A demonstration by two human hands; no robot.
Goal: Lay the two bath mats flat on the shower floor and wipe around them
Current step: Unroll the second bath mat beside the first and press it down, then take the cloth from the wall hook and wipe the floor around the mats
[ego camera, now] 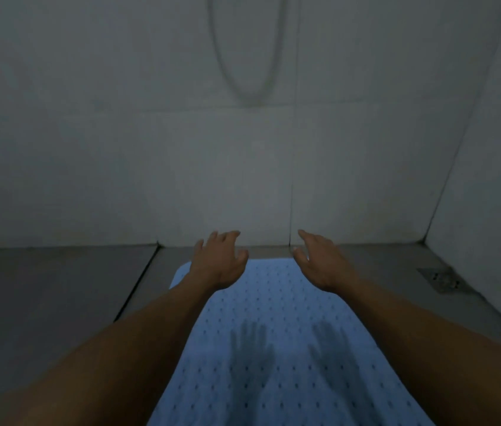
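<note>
A pale blue bath mat (274, 348), dotted with rows of small holes, lies flat on the grey shower floor (58, 287). Above the mat's far edge, the left hand (220, 261) and right hand (320, 259) hover released, fingers spread, grasping nothing.

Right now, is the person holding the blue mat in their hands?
No, the left hand and right hand hover open and empty above the far end of the blue mat, which lies flat.

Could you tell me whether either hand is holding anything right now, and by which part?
Nothing is held: the left hand and right hand hover open above the blue mat.
</note>
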